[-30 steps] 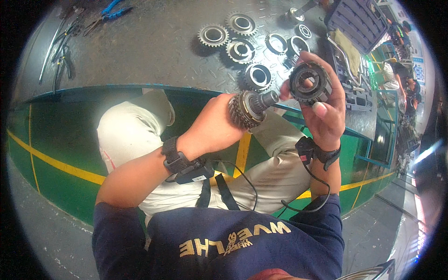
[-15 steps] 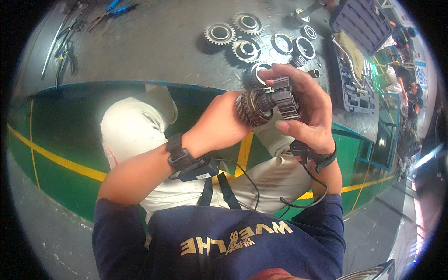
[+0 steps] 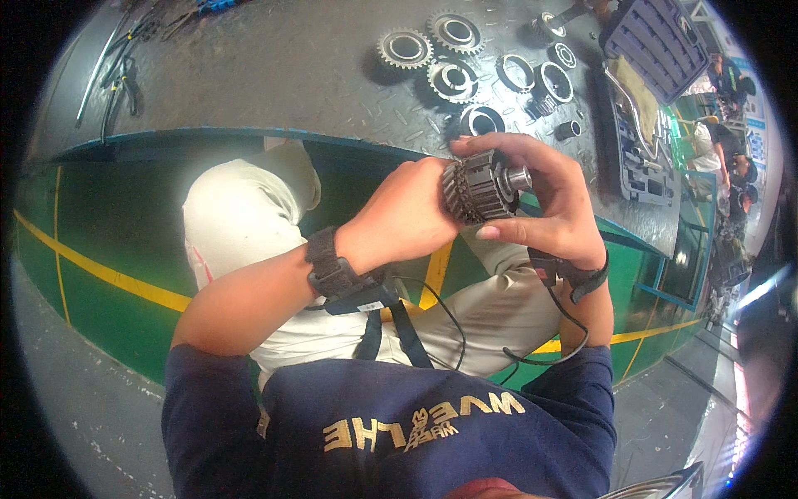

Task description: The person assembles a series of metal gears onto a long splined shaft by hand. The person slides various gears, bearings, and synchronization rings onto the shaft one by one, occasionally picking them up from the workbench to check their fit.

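Note:
My left hand [image 3: 403, 209] is closed on the left end of a metal gear shaft, its fingers mostly hidden behind the wrist. A helical gear [image 3: 460, 193] sits on the shaft beside that hand. Against the gear, a ridged synchronizer hub [image 3: 490, 187] surrounds the shaft, and the bare shaft tip [image 3: 519, 178] sticks out past it. My right hand [image 3: 553, 187] curves around the hub, fingers along its far side and thumb at its near side. The assembly is held above my lap, close to the bench edge.
Several loose gears [image 3: 405, 49] and rings [image 3: 555, 83] lie on the metal bench [image 3: 274, 83]. A small sleeve [image 3: 568, 130] lies nearer the open toolbox [image 3: 644, 179] at right. Pliers [image 3: 195, 15] and thin rods [image 3: 98, 75] are at far left.
The hub has slid leftward along the shaft and now meets the helical gear, baring the shaft tip. My right hand shifted with it; the view has moved slightly.

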The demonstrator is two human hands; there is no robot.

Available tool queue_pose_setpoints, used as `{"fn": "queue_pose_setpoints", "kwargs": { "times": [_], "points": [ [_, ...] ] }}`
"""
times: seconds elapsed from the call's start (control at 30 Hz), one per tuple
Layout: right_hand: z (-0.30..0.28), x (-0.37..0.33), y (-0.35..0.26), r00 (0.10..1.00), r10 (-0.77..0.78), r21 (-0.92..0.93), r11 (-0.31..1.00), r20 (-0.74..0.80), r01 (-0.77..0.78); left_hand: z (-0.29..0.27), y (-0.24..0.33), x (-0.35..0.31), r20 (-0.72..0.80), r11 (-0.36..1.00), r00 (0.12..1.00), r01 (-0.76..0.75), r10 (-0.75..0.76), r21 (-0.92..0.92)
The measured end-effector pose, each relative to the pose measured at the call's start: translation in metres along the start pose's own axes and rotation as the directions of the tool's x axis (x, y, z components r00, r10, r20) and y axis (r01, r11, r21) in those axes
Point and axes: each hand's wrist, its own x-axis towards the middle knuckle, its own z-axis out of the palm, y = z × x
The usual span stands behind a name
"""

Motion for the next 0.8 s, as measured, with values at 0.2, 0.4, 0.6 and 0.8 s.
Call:
{"fn": "queue_pose_setpoints", "kwargs": {
  "times": [0.2, 0.4, 0.6, 0.8],
  "points": [
    [-0.001, 0.003, 0.004, 0.999, -0.04, -0.076, 0.996, 0.036, 0.042, 0.008, -0.011, 0.002, -0.119, 0.986, 0.989, -0.104, 0.089, -0.128],
    [0.001, 0.002, 0.0, 0.999, -0.034, -0.068, 0.997, 0.015, 0.035, 0.008, -0.009, 0.003, -0.081, 0.996, 0.996, -0.035, 0.028, -0.087],
    [0.002, 0.0, -0.005, 0.995, -0.098, -0.118, 0.989, -0.032, 0.094, 0.004, 0.002, 0.0, 0.055, 0.977, 0.998, -0.018, 0.031, -0.212],
    [-0.007, -0.004, -0.012, 0.984, -0.165, -0.233, 0.961, -0.062, 0.146, 0.008, 0.019, -0.001, -0.073, 0.93, 0.975, -0.223, 0.211, -0.29]
  ]
}}
